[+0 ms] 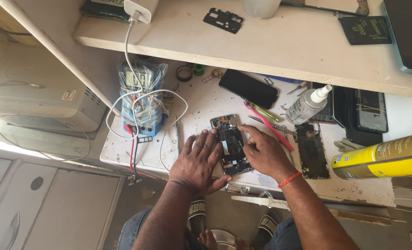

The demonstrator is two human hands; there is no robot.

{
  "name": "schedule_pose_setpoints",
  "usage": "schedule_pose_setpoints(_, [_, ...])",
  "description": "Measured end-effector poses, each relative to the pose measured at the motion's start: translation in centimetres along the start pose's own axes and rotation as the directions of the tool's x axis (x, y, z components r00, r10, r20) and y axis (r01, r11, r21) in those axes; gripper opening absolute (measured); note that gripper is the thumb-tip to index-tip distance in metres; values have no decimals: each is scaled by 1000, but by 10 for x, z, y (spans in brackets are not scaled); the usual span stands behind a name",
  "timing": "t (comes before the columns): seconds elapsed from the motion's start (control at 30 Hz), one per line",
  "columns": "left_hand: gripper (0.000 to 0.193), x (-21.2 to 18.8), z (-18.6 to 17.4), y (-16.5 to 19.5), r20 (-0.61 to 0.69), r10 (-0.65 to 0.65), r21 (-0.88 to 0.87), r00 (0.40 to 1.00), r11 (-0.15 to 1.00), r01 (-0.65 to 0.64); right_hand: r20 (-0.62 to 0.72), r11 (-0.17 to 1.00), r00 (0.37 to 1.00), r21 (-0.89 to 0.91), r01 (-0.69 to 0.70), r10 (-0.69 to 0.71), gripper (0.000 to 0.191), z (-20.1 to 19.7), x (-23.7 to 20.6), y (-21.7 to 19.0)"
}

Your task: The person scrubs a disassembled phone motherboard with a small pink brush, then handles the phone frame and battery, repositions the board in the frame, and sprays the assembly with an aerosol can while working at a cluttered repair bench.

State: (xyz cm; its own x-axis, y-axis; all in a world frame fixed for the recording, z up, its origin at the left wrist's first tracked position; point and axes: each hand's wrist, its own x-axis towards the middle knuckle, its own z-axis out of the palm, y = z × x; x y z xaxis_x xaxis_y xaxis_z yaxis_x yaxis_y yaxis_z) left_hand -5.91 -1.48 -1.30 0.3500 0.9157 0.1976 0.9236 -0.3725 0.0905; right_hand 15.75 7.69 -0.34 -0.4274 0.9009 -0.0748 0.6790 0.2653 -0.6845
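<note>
Left hand (198, 162): palm down, fingers spread flat on the table (201, 99), grasping nothing. Its fingertips rest at the left edge of the opened phone (231, 144); the thumb reaches under the phone's near end. Reads as bracing rather than gripping.

Right hand (261, 150): lies over the phone's right side, fingers curled loosely with the tips pressing down onto the exposed interior near the upper half. Whether a small part or tool is pinched under the fingertips cannot be told. An orange thread band sits at the wrist.

Opened phone: back removed, dark internals showing, flat on the table between the two hands. Long axis runs away from the person, tilted slightly so the far end leans left. It lies directly right of the left hand and left of the right hand; both touch it, the right hand more fully on top.

Further out, right side: pink toothbrush (271, 128) lying diagonally just beyond the right hand; a second phone body (312, 150), open, just beside the right wrist; clear spray bottle (308, 104) on its side; yellow spray can (382, 157) at the frame edge.

Beyond the phone: a dark phone screen panel (248, 88).

Left side: blue multimeter (141, 99) wrapped in plastic, with white, red and black leads trailing around it.
</note>
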Motion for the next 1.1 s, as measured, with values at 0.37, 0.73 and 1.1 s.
schedule_pose_setpoints(0.37, [85, -2, -4, -1, 34, 45, -12, 998, 999, -44, 18, 1000, 1000, 21, -13, 13, 39, -8, -1, -9])
schedule_pose_setpoints(0.73, [92, -1, -2, 0, -13, 6, -26, 1000, 1000, -6, 105, 932, 994, 359, -53, 16, 34, -17, -3, 13])
schedule_pose_setpoints(1.1, [109, -1, -2, 1, 5, -29, -53, 1000, 998, 29, -44, 995, 997, 70, 64, -61, 59, -6, -13, -15])
